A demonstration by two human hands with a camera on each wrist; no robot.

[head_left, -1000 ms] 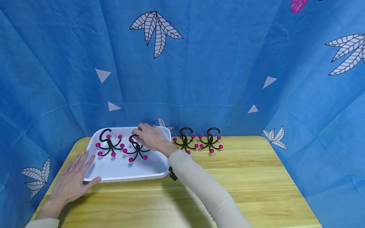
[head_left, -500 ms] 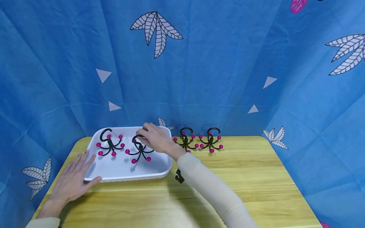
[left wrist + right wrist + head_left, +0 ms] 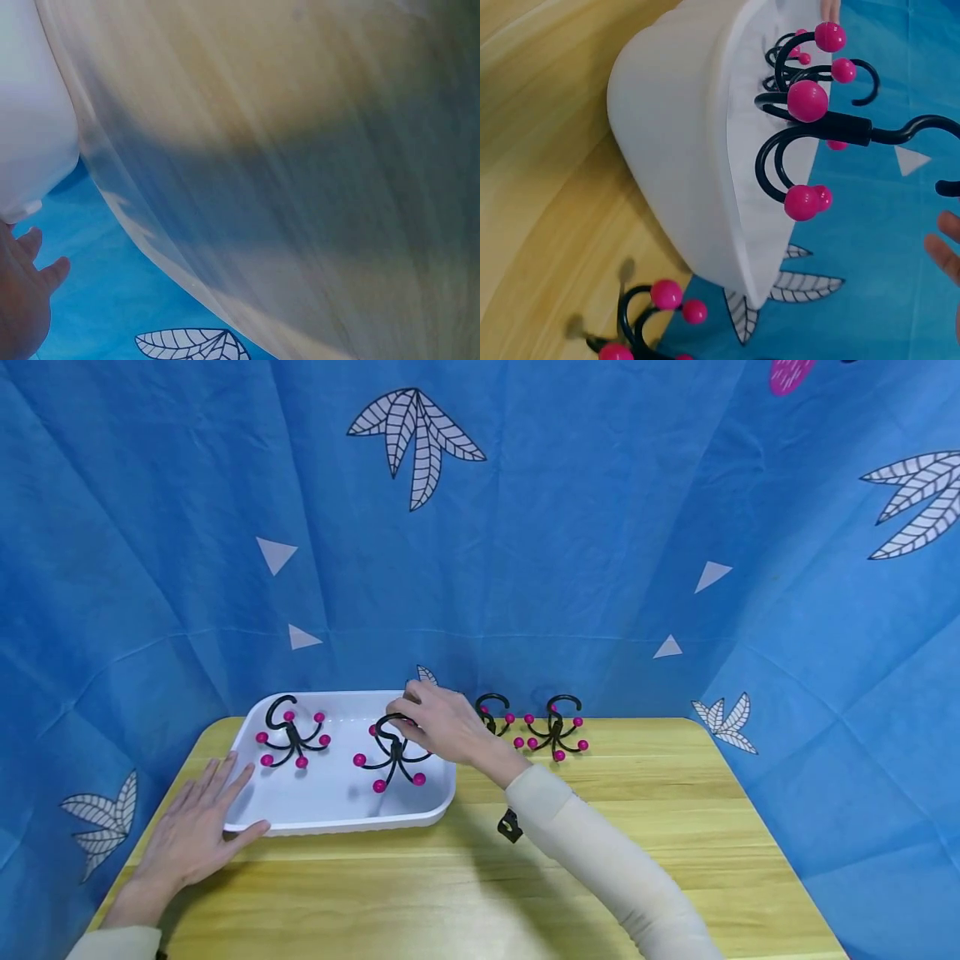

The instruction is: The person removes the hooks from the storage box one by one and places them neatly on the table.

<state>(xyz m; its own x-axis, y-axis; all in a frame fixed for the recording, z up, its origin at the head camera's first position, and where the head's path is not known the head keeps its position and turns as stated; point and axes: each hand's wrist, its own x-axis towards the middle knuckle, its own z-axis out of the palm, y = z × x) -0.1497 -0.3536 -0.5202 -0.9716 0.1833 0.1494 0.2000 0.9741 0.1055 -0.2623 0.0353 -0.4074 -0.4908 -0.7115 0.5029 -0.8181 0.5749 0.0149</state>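
My right hand (image 3: 446,722) pinches the S-shaped top of a black hook hanger (image 3: 397,753) with pink ball tips, raised above the right half of the white tray (image 3: 337,825). In the right wrist view this hanger (image 3: 840,127) hangs over the tray's rim, its S-hook running off the frame beside my fingertips (image 3: 943,255). A second hook hanger (image 3: 292,735) sits in the tray's left half. At the tray's left front corner rests my left hand (image 3: 187,839), fingers spread and straight; only part of that hand (image 3: 26,292) shows in the left wrist view.
Two more hook hangers stand on the wooden table (image 3: 637,827) right of the tray, one (image 3: 555,729) in plain sight and the other (image 3: 491,718) partly hidden behind my right hand. A blue patterned curtain (image 3: 480,568) encloses the table's back and sides.
My right hand has moved to the right with the hook hanger, which now hangs higher above the tray floor. The left hand stays at the tray's corner.
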